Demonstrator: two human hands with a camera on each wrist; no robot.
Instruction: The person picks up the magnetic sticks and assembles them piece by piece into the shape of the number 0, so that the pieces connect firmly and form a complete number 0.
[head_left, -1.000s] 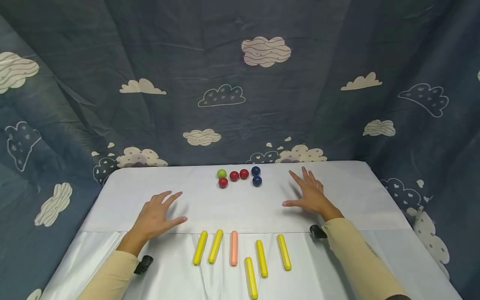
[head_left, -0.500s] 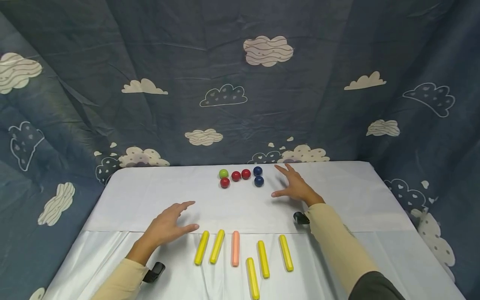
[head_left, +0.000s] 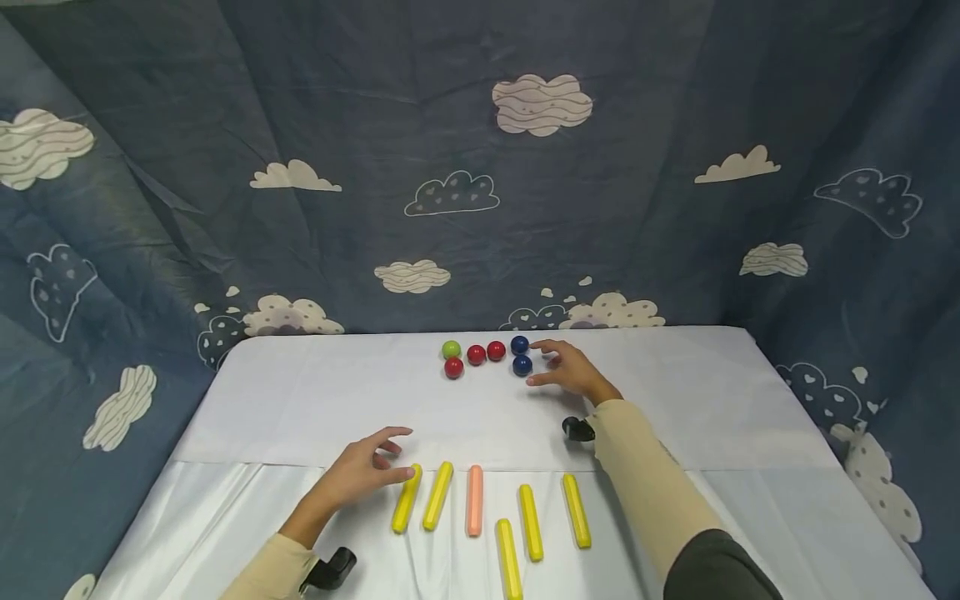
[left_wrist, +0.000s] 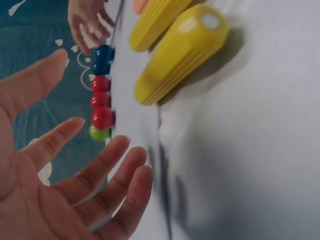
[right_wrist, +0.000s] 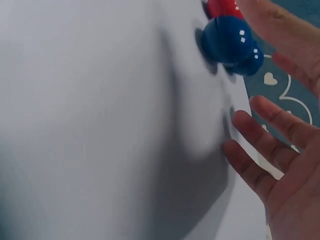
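Observation:
My left hand (head_left: 360,473) hovers at the far end of the leftmost yellow stick (head_left: 407,500), thumb tip overlapping that end in the head view. Its fingers are spread and hold nothing; in the left wrist view the palm shows bare beside a yellow stick (left_wrist: 182,55). At the back of the table, my right hand (head_left: 567,368) reaches in from the right of two dark blue balls, thumb and index finger parted at the nearer blue ball (head_left: 522,365) and the farther one (head_left: 519,345). The right wrist view shows no ball inside its loosely bent fingers (right_wrist: 260,135).
Left of the blue balls lie several red balls (head_left: 496,351) and a green ball (head_left: 451,350). A salmon stick (head_left: 475,500) and more yellow sticks (head_left: 576,510) lie along the front of the white-covered table (head_left: 300,400). A dark cloud-patterned curtain (head_left: 450,125) hangs behind.
My right hand has moved left to the blue balls, its fingers drawing closer together. The left hand has come right and nearer, toward the leftmost yellow stick. Balls and sticks stay put.

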